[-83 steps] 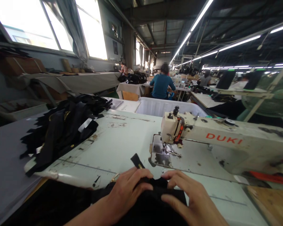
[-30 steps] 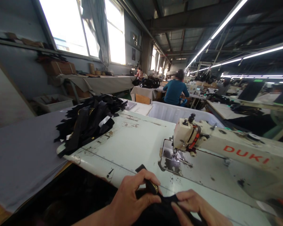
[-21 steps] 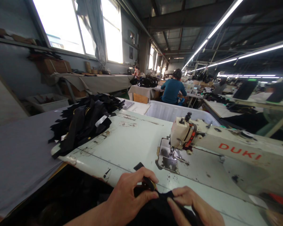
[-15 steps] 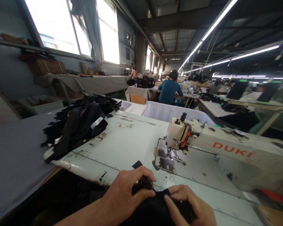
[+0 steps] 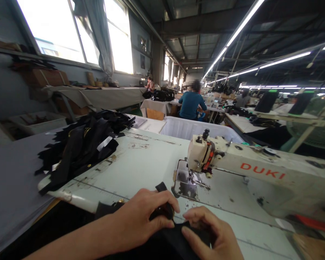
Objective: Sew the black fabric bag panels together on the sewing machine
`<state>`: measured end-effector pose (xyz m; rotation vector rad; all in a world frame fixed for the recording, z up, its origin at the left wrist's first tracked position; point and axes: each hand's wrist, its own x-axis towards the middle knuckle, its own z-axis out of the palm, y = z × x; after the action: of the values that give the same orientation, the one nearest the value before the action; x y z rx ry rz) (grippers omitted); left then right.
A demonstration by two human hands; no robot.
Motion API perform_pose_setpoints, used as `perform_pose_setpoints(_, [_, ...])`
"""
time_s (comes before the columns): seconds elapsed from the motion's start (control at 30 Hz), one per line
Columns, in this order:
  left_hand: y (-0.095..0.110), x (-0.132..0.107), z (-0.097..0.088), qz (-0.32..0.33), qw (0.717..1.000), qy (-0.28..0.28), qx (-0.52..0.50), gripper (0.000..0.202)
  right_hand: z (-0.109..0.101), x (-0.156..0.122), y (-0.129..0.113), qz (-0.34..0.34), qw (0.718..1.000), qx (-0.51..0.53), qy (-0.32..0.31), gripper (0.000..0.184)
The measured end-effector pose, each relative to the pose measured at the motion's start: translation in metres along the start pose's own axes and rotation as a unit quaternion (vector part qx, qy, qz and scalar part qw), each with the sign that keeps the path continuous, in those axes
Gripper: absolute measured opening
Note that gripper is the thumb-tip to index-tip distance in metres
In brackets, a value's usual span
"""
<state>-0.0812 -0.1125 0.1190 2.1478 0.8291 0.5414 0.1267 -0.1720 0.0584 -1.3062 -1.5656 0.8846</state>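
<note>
At the near edge of the sewing table (image 5: 141,169), my left hand (image 5: 141,220) is closed round a piece of black fabric (image 5: 176,240) with a zipper whose black tape end (image 5: 161,186) sticks out past my fingers. My right hand (image 5: 211,234) pinches the same fabric just to the right, thumb and fingers pressed together. Both hands lie in front of the needle plate (image 5: 188,180) of the white DUKI sewing machine (image 5: 254,171), a short way from the presser foot.
A heap of black cut pieces (image 5: 81,144) lies at the table's left. A white plastic bin (image 5: 189,128) stands behind the machine. A person in a blue top (image 5: 191,104) sits at a far table. A green fan (image 5: 316,122) is at the right.
My hands and the black fabric have stayed at the table's near edge, with fingers shifting along the zipper end. The view swung left, then back to the right.
</note>
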Motion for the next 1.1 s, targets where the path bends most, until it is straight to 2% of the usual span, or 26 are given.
perform_pose_setpoints(0.1, [-0.010, 0.027, -0.015, 0.006, 0.997, -0.072, 0.023, 0.022, -0.003, 0.018, 0.005, 0.012, 0.998, -0.024, -0.058, 0.013])
perform_pose_setpoints(0.17, [-0.030, 0.056, -0.018, 0.010, 0.993, -0.105, 0.062, 0.021, -0.001, 0.038, 0.017, 0.021, 0.997, -0.055, -0.048, 0.011])
perform_pose_setpoints(0.23, [-0.055, 0.090, -0.014, 0.001, 0.984, -0.142, 0.109, 0.021, 0.000, 0.061, 0.035, 0.030, 0.994, -0.101, -0.029, 0.008])
perform_pose_setpoints(0.33, [-0.091, 0.136, 0.000, -0.011, 0.977, -0.156, 0.148, 0.023, 0.000, 0.094, 0.063, 0.032, 0.988, -0.154, -0.004, 0.009])
perform_pose_setpoints(0.43, [-0.109, 0.160, 0.015, -0.007, 0.972, -0.139, 0.190, 0.025, -0.004, 0.114, 0.083, 0.023, 0.978, -0.209, 0.005, 0.015])
perform_pose_setpoints(0.53, [-0.113, 0.164, 0.026, 0.005, 0.966, -0.111, 0.233, 0.027, -0.011, 0.121, 0.096, 0.018, 0.969, -0.247, -0.009, 0.015])
perform_pose_setpoints(0.63, [-0.113, 0.158, 0.035, 0.006, 0.959, -0.069, 0.274, 0.032, -0.015, 0.122, 0.103, 0.017, 0.962, -0.271, -0.023, 0.014])
perform_pose_setpoints(0.8, [-0.118, 0.140, 0.049, 0.002, 0.942, 0.070, 0.329, 0.051, -0.017, 0.121, 0.108, 0.007, 0.955, -0.297, -0.025, 0.012])
perform_pose_setpoints(0.87, [-0.121, 0.134, 0.055, 0.015, 0.934, 0.109, 0.341, 0.046, -0.017, 0.121, 0.108, 0.002, 0.952, -0.305, -0.024, 0.012])
perform_pose_setpoints(0.9, [-0.123, 0.131, 0.059, 0.033, 0.932, 0.110, 0.343, 0.036, -0.018, 0.121, 0.109, 0.000, 0.950, -0.310, -0.022, 0.012])
perform_pose_setpoints(0.97, [-0.126, 0.127, 0.064, 0.091, 0.933, 0.076, 0.340, 0.014, -0.018, 0.121, 0.109, -0.005, 0.947, -0.320, -0.021, 0.012])
perform_pose_setpoints(1.03, [-0.128, 0.124, 0.069, 0.151, 0.932, 0.034, 0.327, 0.013, -0.018, 0.121, 0.110, -0.012, 0.945, -0.327, -0.022, 0.013])
perform_pose_setpoints(1.1, [-0.128, 0.120, 0.073, 0.185, 0.931, 0.018, 0.314, 0.015, -0.018, 0.120, 0.112, -0.021, 0.943, -0.331, -0.022, 0.013])
